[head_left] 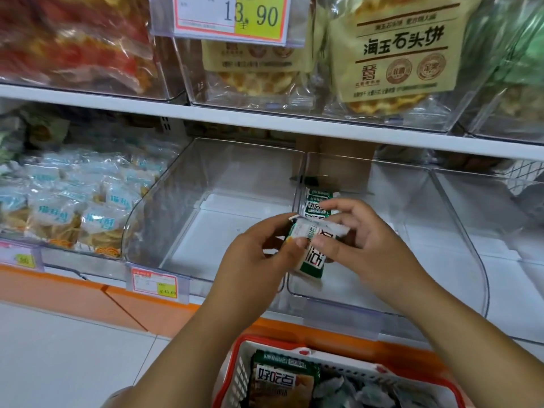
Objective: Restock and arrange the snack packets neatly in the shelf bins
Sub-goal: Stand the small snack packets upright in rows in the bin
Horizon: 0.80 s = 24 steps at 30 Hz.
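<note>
Both hands hold small green-and-white snack packets [312, 249] over the front edge between two clear shelf bins. My left hand [259, 254] pinches the packets from the left with thumb and fingers. My right hand [365, 245] grips them from the right, its fingers curled over the top. More of the same packets [317, 203] stand in a row along the left wall of the right clear bin [459, 231]. The middle clear bin [176, 207] shows only its bare floor. A larger green packet [279, 378] lies in the red-and-white basket [238, 375] below.
The left bin holds several pale-blue packets of round crackers [73, 207]. The upper shelf carries bins with large cracker bags [403, 54] and a price tag reading 13.90 [232, 16]. A small price label [154, 282] hangs on the lower shelf's orange edge [88, 293].
</note>
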Available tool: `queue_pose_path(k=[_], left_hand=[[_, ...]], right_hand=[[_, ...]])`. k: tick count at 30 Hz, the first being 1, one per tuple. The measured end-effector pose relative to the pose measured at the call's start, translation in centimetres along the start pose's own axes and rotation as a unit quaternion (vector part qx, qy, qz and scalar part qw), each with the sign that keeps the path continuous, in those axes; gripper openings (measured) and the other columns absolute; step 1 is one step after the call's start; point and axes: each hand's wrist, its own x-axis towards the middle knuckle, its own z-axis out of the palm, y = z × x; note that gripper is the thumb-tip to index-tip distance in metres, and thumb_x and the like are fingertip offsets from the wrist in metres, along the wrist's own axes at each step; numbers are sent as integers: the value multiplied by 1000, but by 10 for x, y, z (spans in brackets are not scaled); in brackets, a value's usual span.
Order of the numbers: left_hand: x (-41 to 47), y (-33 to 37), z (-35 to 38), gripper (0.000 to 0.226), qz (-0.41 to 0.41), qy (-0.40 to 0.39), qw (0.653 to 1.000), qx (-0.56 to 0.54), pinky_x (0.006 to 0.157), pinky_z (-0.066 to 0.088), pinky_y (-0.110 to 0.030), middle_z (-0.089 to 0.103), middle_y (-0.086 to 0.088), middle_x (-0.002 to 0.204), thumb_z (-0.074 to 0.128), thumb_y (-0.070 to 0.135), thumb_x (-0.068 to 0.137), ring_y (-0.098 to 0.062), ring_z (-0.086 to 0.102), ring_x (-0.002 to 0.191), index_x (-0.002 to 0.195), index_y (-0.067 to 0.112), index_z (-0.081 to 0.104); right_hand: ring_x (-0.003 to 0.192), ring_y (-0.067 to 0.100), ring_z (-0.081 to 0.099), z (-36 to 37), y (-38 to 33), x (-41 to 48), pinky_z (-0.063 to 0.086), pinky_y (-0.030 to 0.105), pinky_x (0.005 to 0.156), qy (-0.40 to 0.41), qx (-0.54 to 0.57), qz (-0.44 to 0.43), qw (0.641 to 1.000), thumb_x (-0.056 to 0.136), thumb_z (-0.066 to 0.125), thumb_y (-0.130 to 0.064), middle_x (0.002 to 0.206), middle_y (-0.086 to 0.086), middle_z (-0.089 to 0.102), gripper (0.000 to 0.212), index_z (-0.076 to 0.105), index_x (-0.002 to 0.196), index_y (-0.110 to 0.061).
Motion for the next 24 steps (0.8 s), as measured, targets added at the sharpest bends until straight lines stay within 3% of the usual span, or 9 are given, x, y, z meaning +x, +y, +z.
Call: queue_pose_path(k=[2, 4, 7, 9, 11, 14, 18, 21, 24], left_hand=[[3, 0, 0, 23, -27, 26, 995, -87, 72, 56, -18, 75, 9, 101, 64, 18, 93, -7, 70, 93, 115, 24, 67], [2, -2, 1, 21, -49, 41, 990, -128, 76, 60, -26, 75, 7, 100, 68, 16, 90, -12, 72, 92, 111, 22, 66], [-1, -12, 2, 26, -17, 78, 997, 9, 75, 51, -9, 67, 18, 107, 69, 27, 89, 4, 63, 97, 112, 35, 61], [-4, -18, 1, 42, -14, 69, 992, 105, 72, 45, -2, 55, 25, 118, 68, 37, 89, 12, 54, 102, 127, 41, 51], [-7, -24, 1, 51, -31, 20, 988, 152, 77, 43, -3, 50, 25, 127, 63, 42, 91, 15, 50, 103, 139, 41, 45], [-9, -27, 2, 51, -30, -35, 979, 198, 92, 49, -15, 50, 23, 136, 56, 33, 98, 8, 53, 110, 145, 41, 40], [-5, -34, 0, 49, -25, -18, 981, 192, 81, 48, -4, 52, 28, 130, 53, 18, 100, 10, 58, 102, 141, 44, 45], [-5, -39, 1, 49, -27, -16, 981, 189, 77, 46, -1, 52, 30, 129, 52, 18, 100, 10, 58, 101, 140, 45, 44], [-5, -41, 1, 50, -13, -19, 983, 185, 75, 44, 2, 52, 29, 127, 53, 17, 100, 16, 55, 99, 140, 45, 44]], right_hand=[[99, 9, 67, 7, 3, -5, 55, 31, 86, 4, 41, 23, 999, 63, 74, -46, 107, -13, 71, 54, 57, 113, -34], [96, 10, 69, 13, 3, -9, 57, 32, 83, -2, 48, 31, 998, 77, 73, -31, 105, -12, 72, 37, 59, 111, -30], [86, 17, 71, -10, 13, 12, 58, 36, 73, 76, 8, 32, 997, 86, 68, -17, 101, -6, 72, 26, 63, 109, -29], [87, 17, 67, -38, 30, 39, 55, 37, 76, 126, -97, 20, 987, 86, 70, -17, 102, -6, 70, 25, 65, 108, -29], [93, 17, 65, -54, 55, 63, 52, 32, 81, 96, -225, 45, 969, 82, 73, -22, 103, -6, 69, 27, 67, 108, -27], [95, 17, 61, -42, 84, 80, 44, 21, 73, 4, -341, 94, 935, 84, 73, -17, 112, 0, 65, 33, 66, 116, -21], [102, 21, 58, -20, 100, 91, 46, 28, 85, 27, -350, 116, 929, 85, 73, -20, 116, 4, 57, 36, 56, 116, -13], [92, 18, 51, -15, 104, 97, 39, 23, 80, 89, -347, 104, 928, 84, 74, -20, 115, 8, 46, 37, 50, 111, -10], [88, 20, 51, -11, 106, 98, 36, 22, 76, 98, -346, 99, 928, 83, 75, -20, 110, 8, 43, 36, 46, 103, -12]])
